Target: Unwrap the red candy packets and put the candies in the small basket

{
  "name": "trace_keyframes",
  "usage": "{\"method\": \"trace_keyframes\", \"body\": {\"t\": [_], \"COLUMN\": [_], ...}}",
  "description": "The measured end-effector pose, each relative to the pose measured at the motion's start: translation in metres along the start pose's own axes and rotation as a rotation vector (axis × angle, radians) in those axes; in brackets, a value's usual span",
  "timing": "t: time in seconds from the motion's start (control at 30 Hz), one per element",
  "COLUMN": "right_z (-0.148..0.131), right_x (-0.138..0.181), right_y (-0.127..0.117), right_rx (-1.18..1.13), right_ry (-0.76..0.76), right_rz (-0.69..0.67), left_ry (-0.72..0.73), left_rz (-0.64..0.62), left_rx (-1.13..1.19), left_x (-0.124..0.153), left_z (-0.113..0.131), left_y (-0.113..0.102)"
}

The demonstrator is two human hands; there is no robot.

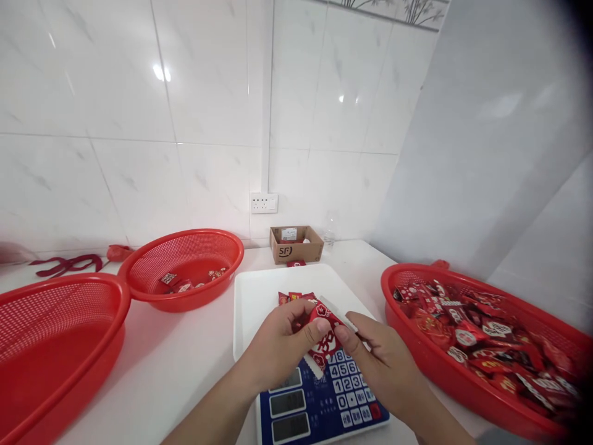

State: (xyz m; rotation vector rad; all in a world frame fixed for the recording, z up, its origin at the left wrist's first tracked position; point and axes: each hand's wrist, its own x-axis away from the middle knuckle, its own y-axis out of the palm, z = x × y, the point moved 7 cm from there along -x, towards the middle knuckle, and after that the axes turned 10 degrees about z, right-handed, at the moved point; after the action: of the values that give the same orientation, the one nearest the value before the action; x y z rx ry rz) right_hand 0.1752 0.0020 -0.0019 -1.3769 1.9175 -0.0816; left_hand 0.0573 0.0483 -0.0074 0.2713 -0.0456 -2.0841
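Observation:
Between both hands is a red wrapped packet (328,342) with white serrated ends and flower prints, held above a digital scale (319,411). The thumb and fingers of my left hand (282,337) pinch its left side. On its right side, my right hand (382,355) grips it with thumb and fingers closed. Behind the packet, a few small red packets (290,298) lie on the scale's white pan (254,290); my hands partly hide them. Blue keypad and display windows face me below.
To the right stands a red basket (393,315) full of red wrapped packets. A second red basket (185,303) at back left holds a few packets; another red basket (99,364) is nearer left. A cardboard box (301,252) sits by the wall, beside a clear bottle (330,228).

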Motion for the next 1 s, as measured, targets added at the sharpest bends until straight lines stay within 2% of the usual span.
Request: {"method": "trace_keyframes", "body": {"t": [0.2,0.4,0.73,1.0], "right_z": [-0.006,-0.008,-0.014,0.004], "right_x": [0.001,-0.004,-0.001,0.002], "right_y": [0.002,0.016,0.013,0.004], "right_rx": [-0.024,-0.092,-0.007,-0.001], "right_ry": [0.009,0.011,-0.070,0.122], "right_rz": [-0.018,-0.115,-0.091,0.021], "left_ry": [-0.023,-0.044,-0.094,-0.072], "left_rz": [0.023,0.043,0.032,0.035], "left_rx": [0.050,0.057,0.049,0.051], "left_x": [0.001,0.000,0.002,0.001], "left_z": [-0.003,-0.003,-0.004,-0.006], "left_y": [-0.001,-0.003,-0.001,-0.005]}}
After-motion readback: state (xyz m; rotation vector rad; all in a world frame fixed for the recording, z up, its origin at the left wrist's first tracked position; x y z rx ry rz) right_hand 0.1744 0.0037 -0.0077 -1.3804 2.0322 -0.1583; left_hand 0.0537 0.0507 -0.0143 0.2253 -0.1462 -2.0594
